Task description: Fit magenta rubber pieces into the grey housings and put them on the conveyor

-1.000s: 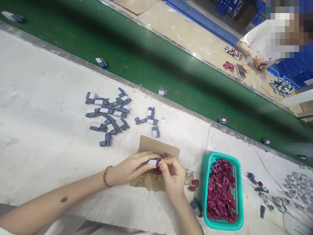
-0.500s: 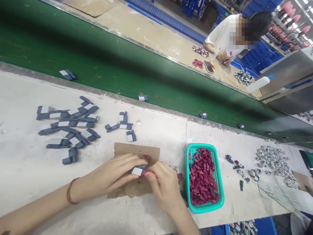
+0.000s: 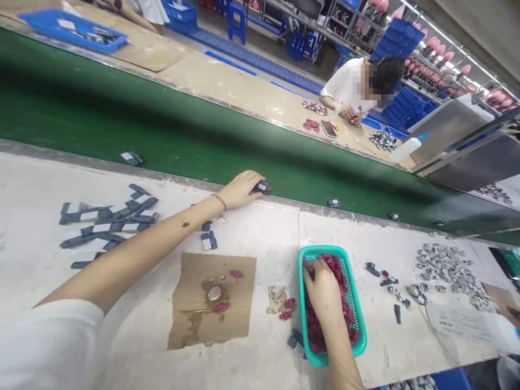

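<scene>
My left hand [image 3: 242, 190] reaches over the edge of the green belt. Between its thumb and fingertips sits a small dark grey-blue plastic part [image 3: 263, 186] with a white block and a red tip. My right hand [image 3: 324, 284] is down inside a turquoise basket [image 3: 363, 338], its fingers curled among many small dark red plastic pieces [image 3: 339, 271]. Whatever its fingertips pinch there is hidden. On a brown cardboard sheet [image 3: 184, 287] in front of me lie two red pieces [image 3: 221, 307] and a wet bottle cap [image 3: 214, 293].
Grey-blue parts with white blocks [image 3: 105, 225] are heaped at left. Several more lie along the belt [image 3: 182, 141]. Right of the basket are loose parts and a pile of pale pieces [image 3: 447, 271]. A co-worker [image 3: 357, 92] sits across the belt; a blue tray [image 3: 73, 32] stands at far left.
My left hand has moved from above the cardboard up to the belt. My right hand has left the held part and entered the basket. The cardboard is now uncovered, and the view has shifted.
</scene>
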`<state>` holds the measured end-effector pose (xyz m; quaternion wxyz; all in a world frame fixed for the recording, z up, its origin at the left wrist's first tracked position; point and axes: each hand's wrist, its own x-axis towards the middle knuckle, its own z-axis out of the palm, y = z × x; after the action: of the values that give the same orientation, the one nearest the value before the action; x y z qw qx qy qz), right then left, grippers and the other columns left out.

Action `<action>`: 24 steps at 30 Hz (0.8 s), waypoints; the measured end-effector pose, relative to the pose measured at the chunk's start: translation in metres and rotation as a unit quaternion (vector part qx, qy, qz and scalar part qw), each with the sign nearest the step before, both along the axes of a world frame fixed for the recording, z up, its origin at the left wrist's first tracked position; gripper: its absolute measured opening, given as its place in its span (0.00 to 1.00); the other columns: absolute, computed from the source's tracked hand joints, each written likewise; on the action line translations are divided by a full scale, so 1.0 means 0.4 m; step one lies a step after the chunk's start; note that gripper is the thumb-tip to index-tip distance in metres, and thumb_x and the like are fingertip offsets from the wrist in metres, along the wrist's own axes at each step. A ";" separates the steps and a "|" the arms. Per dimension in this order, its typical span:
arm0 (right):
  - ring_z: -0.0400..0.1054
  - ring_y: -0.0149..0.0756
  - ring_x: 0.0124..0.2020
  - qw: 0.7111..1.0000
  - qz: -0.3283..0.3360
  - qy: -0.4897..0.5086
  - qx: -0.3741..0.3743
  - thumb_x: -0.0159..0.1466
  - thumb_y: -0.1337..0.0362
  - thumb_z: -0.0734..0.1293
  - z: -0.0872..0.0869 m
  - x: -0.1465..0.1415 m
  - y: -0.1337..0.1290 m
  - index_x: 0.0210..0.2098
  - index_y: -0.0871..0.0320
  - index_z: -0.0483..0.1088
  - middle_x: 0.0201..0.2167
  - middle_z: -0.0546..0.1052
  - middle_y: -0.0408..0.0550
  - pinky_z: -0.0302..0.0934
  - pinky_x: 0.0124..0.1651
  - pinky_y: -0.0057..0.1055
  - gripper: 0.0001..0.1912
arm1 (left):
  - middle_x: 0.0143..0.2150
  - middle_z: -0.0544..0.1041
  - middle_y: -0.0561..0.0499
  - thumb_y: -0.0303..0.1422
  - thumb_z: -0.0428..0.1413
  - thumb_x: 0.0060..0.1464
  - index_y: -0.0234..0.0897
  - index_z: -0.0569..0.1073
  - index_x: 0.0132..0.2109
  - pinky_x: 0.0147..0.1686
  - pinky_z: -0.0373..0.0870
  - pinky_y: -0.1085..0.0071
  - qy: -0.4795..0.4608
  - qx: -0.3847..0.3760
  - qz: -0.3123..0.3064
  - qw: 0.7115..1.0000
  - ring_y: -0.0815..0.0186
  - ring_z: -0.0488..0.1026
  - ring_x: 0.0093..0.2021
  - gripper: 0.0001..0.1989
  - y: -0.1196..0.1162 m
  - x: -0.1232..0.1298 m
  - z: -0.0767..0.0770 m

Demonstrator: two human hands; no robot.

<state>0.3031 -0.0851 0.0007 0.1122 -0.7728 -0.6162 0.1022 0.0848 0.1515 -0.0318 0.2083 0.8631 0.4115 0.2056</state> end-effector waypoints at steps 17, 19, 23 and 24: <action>0.74 0.43 0.37 0.958 -0.005 0.282 0.043 0.63 0.64 0.63 0.049 0.024 -0.029 0.39 0.56 0.75 0.37 0.80 0.51 0.68 0.41 0.37 0.10 | 0.38 0.77 0.43 0.38 0.53 0.54 0.32 0.72 0.44 0.46 0.70 0.57 -0.177 -0.162 0.101 0.965 0.55 0.74 0.40 0.15 -0.076 -0.058 0.029; 0.74 0.41 0.35 0.936 -0.012 0.346 0.059 0.63 0.60 0.64 0.067 0.005 -0.037 0.39 0.56 0.76 0.37 0.80 0.51 0.68 0.38 0.35 0.10 | 0.38 0.78 0.45 0.40 0.58 0.51 0.33 0.71 0.45 0.41 0.72 0.62 -0.269 -0.248 0.104 0.925 0.60 0.76 0.37 0.18 -0.137 -0.083 0.045; 0.70 0.34 0.25 0.898 -0.022 0.432 0.081 0.60 0.59 0.68 0.081 -0.074 -0.046 0.34 0.56 0.76 0.27 0.78 0.46 0.65 0.28 0.28 0.08 | 0.30 0.77 0.53 0.36 0.71 0.37 0.35 0.74 0.39 0.33 0.72 0.71 -0.442 -0.479 0.120 0.749 0.67 0.74 0.29 0.21 -0.276 -0.152 0.080; 0.70 0.34 0.25 0.890 -0.020 0.450 0.074 0.60 0.59 0.69 0.079 -0.099 -0.047 0.33 0.56 0.75 0.26 0.78 0.45 0.64 0.27 0.27 0.07 | 0.27 0.76 0.55 0.35 0.72 0.35 0.35 0.74 0.37 0.32 0.72 0.73 -0.458 -0.514 0.128 0.714 0.69 0.73 0.27 0.21 -0.307 -0.168 0.085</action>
<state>0.2633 -0.1037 0.0324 0.4368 -0.6457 -0.4896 0.3905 0.0174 0.0287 0.0020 0.7545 0.3625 0.4143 0.3573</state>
